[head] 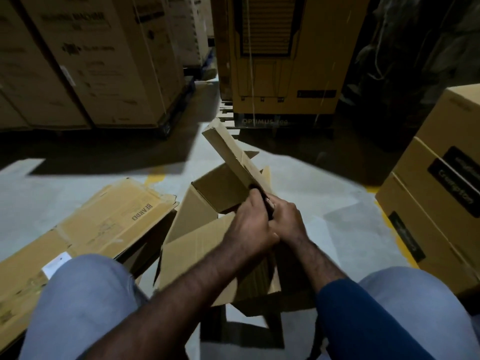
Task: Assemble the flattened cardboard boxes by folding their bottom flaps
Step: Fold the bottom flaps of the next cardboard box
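Partly opened cardboard box point(205, 203) sits centre frame on the grey floor point(337, 229), between your knees, its open side facing up and toward you; one broad flap point(197, 255) hangs out toward the lower centre. A long folded cardboard panel point(228, 157) rises from the box's right side, tilted toward upper left. Whether it is attached to the box, you cannot tell; your hands cover the joint. Your left hand point(250, 227) is curled round the panel's lower end. Your right hand point(287, 216), pressed against the left, also has its fingers wrapped on that end. Right forearm wears a dark blue sleeve point(363, 320). A flattened box point(104, 224) printed "BEARDO" lies at left, its near end under your left knee point(83, 294). Brown shipping cartons point(104, 61) stand stacked upper left. A yellow carton point(283, 61) marked "OPTIMUS 100" stands upper centre. Stacked cartons with dark labels point(441, 178) fill the right edge.
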Motion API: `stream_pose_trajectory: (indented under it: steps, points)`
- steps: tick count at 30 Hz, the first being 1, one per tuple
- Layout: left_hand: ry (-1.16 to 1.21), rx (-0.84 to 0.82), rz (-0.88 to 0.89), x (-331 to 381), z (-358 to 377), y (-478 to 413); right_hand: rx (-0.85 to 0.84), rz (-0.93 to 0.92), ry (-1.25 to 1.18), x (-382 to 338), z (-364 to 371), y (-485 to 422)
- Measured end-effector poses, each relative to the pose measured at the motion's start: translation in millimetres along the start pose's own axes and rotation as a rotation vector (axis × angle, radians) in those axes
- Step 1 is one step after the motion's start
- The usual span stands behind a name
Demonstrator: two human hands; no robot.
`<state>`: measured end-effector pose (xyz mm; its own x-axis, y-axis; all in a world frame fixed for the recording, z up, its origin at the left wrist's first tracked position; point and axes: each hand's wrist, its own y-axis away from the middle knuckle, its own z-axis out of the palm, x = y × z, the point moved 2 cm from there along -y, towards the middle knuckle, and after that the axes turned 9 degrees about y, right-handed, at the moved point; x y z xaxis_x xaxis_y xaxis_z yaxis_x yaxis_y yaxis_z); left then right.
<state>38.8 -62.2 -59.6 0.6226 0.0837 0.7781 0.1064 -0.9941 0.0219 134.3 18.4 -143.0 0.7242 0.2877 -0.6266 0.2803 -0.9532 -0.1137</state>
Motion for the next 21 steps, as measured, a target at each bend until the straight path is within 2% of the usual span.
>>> stream_pose_trajectory:
  steps: [5, 8, 10, 18, 21]
  points:
    - [-0.388, 0.085, 0.123, 40.4, -29.5, 6.8, 0.026, 0.01, 0.052, -9.9, -27.8, -5.6]
    - [-0.69, 0.151, 0.334, 73.7, -42.8, 14.1, 0.072, 0.021, 0.064, -16.1, -55.7, -5.5]
    - [-0.826, 0.186, 0.411, 86.5, -44.0, 18.2, 0.122, 0.014, 0.089, -19.0, -75.0, -5.7]
    - [-0.99, 0.255, 0.405, 97.8, -76.7, 25.8, 0.142, 0.004, 0.096, -10.8, -109.6, 6.3]
    - [-0.93, 0.322, 0.41, 102.3, -98.8, 22.4, 0.09, -0.013, 0.066, -13.6, -108.9, 10.3]
